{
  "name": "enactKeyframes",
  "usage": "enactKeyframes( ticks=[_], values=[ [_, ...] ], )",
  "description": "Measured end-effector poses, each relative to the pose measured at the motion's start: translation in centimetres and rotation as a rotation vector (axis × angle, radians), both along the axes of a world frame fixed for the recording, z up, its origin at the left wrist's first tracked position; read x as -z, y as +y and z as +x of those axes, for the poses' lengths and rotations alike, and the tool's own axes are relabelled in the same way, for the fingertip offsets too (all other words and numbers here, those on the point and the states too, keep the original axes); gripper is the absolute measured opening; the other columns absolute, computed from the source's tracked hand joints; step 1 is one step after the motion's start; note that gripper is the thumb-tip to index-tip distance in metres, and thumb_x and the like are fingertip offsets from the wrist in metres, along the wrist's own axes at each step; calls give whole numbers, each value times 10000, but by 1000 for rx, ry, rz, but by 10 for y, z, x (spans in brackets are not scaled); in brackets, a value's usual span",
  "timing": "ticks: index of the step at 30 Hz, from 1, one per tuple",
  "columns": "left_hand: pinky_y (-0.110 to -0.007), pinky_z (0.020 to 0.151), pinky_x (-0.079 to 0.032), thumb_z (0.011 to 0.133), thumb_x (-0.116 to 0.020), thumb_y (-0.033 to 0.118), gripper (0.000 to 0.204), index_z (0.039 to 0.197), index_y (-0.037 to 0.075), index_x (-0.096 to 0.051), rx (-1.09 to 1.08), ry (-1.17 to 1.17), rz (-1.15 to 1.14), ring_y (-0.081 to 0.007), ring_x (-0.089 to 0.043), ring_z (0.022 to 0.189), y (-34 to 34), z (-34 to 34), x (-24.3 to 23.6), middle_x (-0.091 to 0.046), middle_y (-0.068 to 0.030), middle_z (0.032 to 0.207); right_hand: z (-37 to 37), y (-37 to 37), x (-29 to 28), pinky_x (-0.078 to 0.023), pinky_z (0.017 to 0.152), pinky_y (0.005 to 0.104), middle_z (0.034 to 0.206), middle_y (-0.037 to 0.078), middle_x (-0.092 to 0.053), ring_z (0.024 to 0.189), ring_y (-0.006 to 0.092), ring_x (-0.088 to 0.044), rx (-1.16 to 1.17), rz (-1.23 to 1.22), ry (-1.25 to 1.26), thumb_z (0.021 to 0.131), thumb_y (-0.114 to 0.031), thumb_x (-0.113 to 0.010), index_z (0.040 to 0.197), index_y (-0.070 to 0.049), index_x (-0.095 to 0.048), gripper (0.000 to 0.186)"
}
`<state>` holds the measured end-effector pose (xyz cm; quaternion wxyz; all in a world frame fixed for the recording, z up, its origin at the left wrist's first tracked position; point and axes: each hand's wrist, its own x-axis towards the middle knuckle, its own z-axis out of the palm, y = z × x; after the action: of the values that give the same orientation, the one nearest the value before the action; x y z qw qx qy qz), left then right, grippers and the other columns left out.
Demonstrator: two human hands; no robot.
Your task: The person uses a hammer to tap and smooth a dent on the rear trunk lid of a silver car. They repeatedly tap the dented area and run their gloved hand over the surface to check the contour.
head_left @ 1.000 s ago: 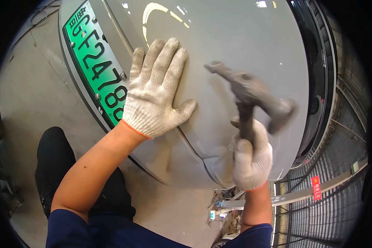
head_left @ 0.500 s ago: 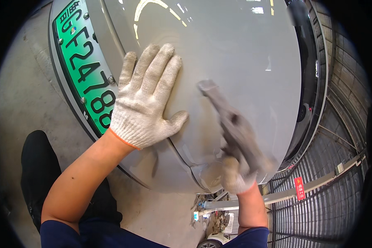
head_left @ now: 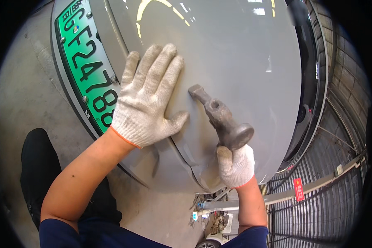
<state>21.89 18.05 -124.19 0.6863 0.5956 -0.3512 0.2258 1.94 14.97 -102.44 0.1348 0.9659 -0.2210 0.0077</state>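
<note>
My left hand [head_left: 149, 95], in a white knit glove with an orange cuff, lies flat on the grey car body panel [head_left: 235, 49]. Its fingers are stretched out and the thumb points to the right. In my gloved right hand [head_left: 237, 165] is a dark, worn metal hammer head [head_left: 221, 118]. It has a narrow flat end, a round face and a handle hole in its middle; no handle shows. The narrow end points up and left over the panel. Whether it touches the paint I cannot tell. Most of the right fingers are hidden behind the metal.
A green licence plate [head_left: 87, 66] runs along the car's left side, held by several bolts. Dark glass [head_left: 308, 91] edges the panel at the right. Below are a concrete floor [head_left: 140, 206], a grey rail [head_left: 318, 182] with a red tag, and another car's wheel [head_left: 208, 244].
My right hand has turned the hammer head, bringing its round face into view, and the narrow end has shifted slightly left. It was blurred by motion before. My left hand stays flat on the panel.
</note>
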Motion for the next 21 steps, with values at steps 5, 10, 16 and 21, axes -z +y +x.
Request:
enactKeyframes(
  ticks=[5,10,16,21],
  values=[
    [-681,1357,-288,731,-900,407,1080,1686,68,-527,-6,0,-10,-439,-432,1645,-1,0,2,-465,-195,1773,-6,-4,8,-642,746,457,943,179,-799,853,427,-797,-186,6,-36,1011,-189,-766,1259,-31,-702,300],
    [-677,1355,-293,722,-869,382,1063,1671,37,-538,-22,-12,-13,-483,-432,1646,-2,1,3,-494,-226,1749,-5,0,7,-643,764,457,921,167,-801,848,424,-796,-117,42,17,1005,-202,-790,1235,-29,-690,305],
    [-654,1377,-256,735,-863,394,1048,1669,43,-543,-23,-22,1,-466,-416,1661,-3,1,5,-481,-219,1761,-9,-2,9,-646,771,455,964,168,-794,850,401,-803,-102,45,-14,943,-229,-836,1244,-42,-719,374],
    [-650,1390,-235,725,-861,397,1065,1683,63,-537,-6,-15,-17,-464,-394,1675,-4,1,6,-473,-212,1770,-9,-1,10,-643,755,467,992,186,-782,836,426,-791,-151,33,-36,1001,-208,-772,1207,-46,-731,265]
  ],
)
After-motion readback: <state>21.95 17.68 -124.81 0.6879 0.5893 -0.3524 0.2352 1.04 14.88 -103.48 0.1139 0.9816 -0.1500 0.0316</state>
